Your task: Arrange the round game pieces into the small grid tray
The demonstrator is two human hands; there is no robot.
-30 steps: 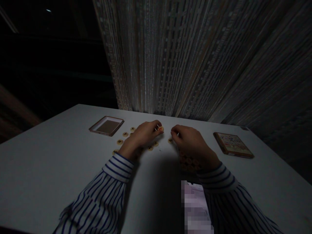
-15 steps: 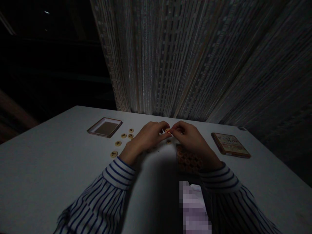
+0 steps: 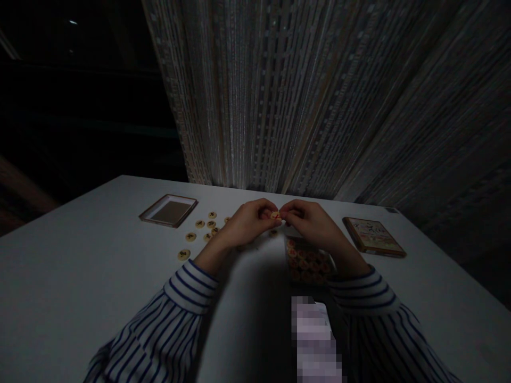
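Observation:
A round Chinese chess piece (image 3: 275, 215) with a red character is pinched between the fingers of my left hand (image 3: 255, 217). My right hand (image 3: 305, 218) is closed too, its fingertips gripping the piece's right edge. Just below the fingers another Chinese chess piece (image 3: 273, 233) lies on the table in shadow. Several dark-marked pieces (image 3: 190, 237) are spread left of my left wrist, some partly hidden by it. Under my right forearm a box tray (image 3: 288, 260) holds rows of red-marked pieces, partly covered by the arm.
A shallow box lid (image 3: 160, 211) with a brown inside lies at the back left of the white table (image 3: 99, 266). A flat printed box (image 3: 375, 236) rests on the right. Near me is a phone with a blurred screen (image 3: 317, 340). A bead-string curtain (image 3: 255, 96) hangs behind the table.
My hands have shifted only slightly, and the piece has tilted between my fingers. The camera view has moved a little, showing more of the loose pieces and the tray.

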